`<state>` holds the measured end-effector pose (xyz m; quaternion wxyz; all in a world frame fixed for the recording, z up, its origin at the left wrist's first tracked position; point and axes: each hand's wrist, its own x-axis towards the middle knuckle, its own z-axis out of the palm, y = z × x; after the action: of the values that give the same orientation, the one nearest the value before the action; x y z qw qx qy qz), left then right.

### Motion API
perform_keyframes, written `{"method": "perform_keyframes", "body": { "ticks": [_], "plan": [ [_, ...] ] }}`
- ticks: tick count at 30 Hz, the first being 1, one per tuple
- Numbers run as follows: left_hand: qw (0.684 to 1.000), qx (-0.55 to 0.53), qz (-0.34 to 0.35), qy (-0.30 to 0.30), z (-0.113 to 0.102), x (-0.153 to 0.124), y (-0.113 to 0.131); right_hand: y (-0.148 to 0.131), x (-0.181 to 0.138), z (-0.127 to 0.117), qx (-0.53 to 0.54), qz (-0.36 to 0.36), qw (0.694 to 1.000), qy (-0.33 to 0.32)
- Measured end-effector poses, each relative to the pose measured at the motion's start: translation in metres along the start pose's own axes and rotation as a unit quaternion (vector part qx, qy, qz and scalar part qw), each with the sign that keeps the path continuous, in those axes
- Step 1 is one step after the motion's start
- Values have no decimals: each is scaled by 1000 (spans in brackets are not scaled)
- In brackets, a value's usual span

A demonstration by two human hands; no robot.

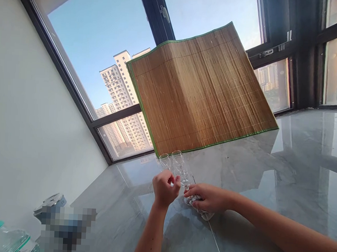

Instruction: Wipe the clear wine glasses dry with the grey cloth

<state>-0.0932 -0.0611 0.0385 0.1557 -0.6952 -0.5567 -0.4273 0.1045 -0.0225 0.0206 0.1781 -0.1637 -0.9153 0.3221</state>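
Note:
Several small clear stemmed glasses [178, 162] stand close together on the glossy grey marbled surface, in front of the bamboo mat. My left hand [164, 188] is closed just before them, its fingers curled and its thumb bent towards them. It covers the lower part of one glass [164, 162], and what lies inside its curl is hard to make out. On the right, my right hand [206, 196] is closed on a bunched white cloth [207, 215]. Its fingertips are against the nearest glass [187, 199], low down.
A bamboo mat [198, 90] with green edging leans upright against the window. At lower left are a clear plastic bottle [8, 240] with a teal cap, a silver-and-blue container [54, 201] and a blurred-out patch. A white wall [30, 115] rises on the left.

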Motion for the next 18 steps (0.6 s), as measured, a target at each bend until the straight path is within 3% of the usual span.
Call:
{"method": "perform_keyframes", "body": {
  "ticks": [18],
  "plan": [
    [1000, 10, -4, -7, 0, 2, 4, 1, 0, -1, 12, 2, 1000, 3]
  ]
}}
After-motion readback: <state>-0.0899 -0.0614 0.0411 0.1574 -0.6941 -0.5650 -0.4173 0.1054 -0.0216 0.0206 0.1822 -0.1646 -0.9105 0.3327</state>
